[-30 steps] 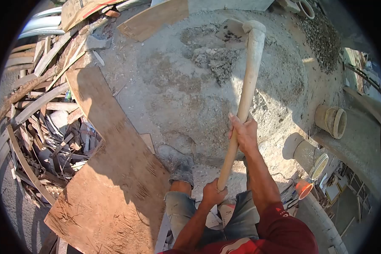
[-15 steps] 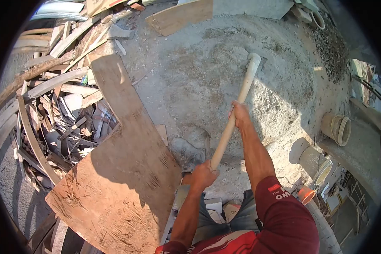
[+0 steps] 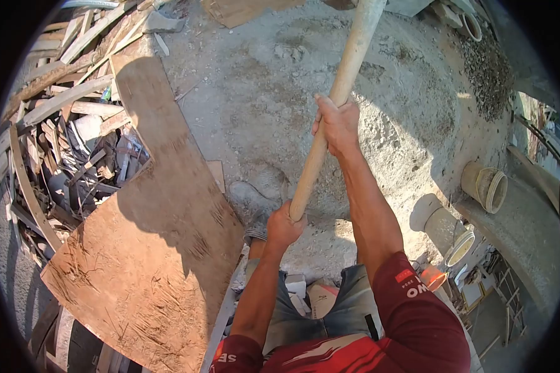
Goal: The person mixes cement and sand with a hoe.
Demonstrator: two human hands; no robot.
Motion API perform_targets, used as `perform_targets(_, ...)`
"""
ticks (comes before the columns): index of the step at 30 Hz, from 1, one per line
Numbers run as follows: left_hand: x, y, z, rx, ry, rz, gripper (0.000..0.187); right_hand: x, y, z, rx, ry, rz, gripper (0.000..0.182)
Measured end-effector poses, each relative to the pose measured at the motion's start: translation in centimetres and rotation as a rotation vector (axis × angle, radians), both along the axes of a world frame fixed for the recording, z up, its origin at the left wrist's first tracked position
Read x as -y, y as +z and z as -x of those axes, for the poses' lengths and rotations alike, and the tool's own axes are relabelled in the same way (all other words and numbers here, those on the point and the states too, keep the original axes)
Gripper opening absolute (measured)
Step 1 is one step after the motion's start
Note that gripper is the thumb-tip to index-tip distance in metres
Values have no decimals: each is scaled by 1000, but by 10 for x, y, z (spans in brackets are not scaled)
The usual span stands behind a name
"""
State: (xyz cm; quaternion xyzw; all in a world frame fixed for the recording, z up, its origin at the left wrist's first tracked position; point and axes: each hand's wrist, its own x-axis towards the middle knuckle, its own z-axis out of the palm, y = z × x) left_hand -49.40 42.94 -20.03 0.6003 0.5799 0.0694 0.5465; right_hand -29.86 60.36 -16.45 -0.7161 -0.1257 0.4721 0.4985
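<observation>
A long pale wooden handle of a hoe [image 3: 337, 93] slants from lower left up to the top edge, where its head is cut off from view. My left hand [image 3: 285, 226] is wrapped round the lower end of the handle. Higher up, my right hand [image 3: 339, 124] grips the shaft, fingers closed round it. Beneath the handle lies a wide grey patch of cement-like powder or mix [image 3: 267, 87], partly sunlit on the right. A dusty shoe [image 3: 252, 198] stands at the patch's near edge, left of the handle.
A large plywood sheet [image 3: 162, 242] lies to the left, beside a heap of scrap wood [image 3: 68, 155]. On the right are two dusty buckets [image 3: 484, 186] [image 3: 451, 239] and an orange container [image 3: 433, 277]. Dark gravel [image 3: 485, 81] is piled at the far right.
Both hands have lifted the hoe, and its far end has risen off the grey material past the top edge. The view has tilted slightly, shifting the surroundings left and up.
</observation>
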Motion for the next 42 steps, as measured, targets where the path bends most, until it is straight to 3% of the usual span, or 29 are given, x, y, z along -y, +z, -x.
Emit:
perform_targets(2, 1, 3, -13, 70, 102, 66, 24, -9, -26, -2, 5, 6, 5, 22)
perform_targets(3, 15, 8, -20, 65, 83, 70, 24, -6, -45, 0, -2, 98, 144, 22)
perform_targets(5, 59, 32, -33, 263, 373, 598, 22, 29, -89, 5, 25, 273, 408, 22)
perform_targets(7, 90, 44, -42, 276, 531, 748, 20, 61, -104, 14, 84, 374, 568, 27)
perform_targets(12, 140, 65, -40, 168, 341, 636, 18, 117, -76, 14, 91, 371, 589, 34)
perform_targets(16, 189, 96, -39, 82, 186, 494, 21, 174, -3, 11, 36, 210, 546, 34)
perform_targets(19, 177, 92, -44, 79, 16, 435, 25, 170, 41, -23, 0, 155, 500, 33)
perform_targets(23, 100, 38, -78, 44, -70, 272, 26, 99, 41, -78, 132, 47, 239, 27)
perform_targets(27, 53, 15, -111, 143, 12, 128, 19, 41, -31, -117, 205, 121, 321, 28)
perform_targets(28, 59, 22, -115, 143, 65, 330, 19, 58, -52, -112, 191, 104, 316, 28)
perform_targets(29, 67, 28, -120, 142, 116, 525, 19, 76, -79, -106, 158, 170, 473, 27)
perform_targets(31, 114, 39, -111, 159, 310, 645, 16, 100, -94, -93, 113, 249, 648, 34)
perform_targets(36, 149, 59, -66, 63, 189, 661, 18, 180, -113, -47, 130, 209, 621, 36)
perform_targets(37, 160, 67, -60, 66, 179, 654, 18, 195, -114, -41, 188, 165, 558, 35)
perform_targets(39, 194, 78, -51, -72, -3, 471, 25, 211, -34, -44, -37, 70, 521, 34)
perform_targets(42, 219, 109, -49, -45, -17, 434, 27, 255, -1, -41, -130, 4, 482, 37)
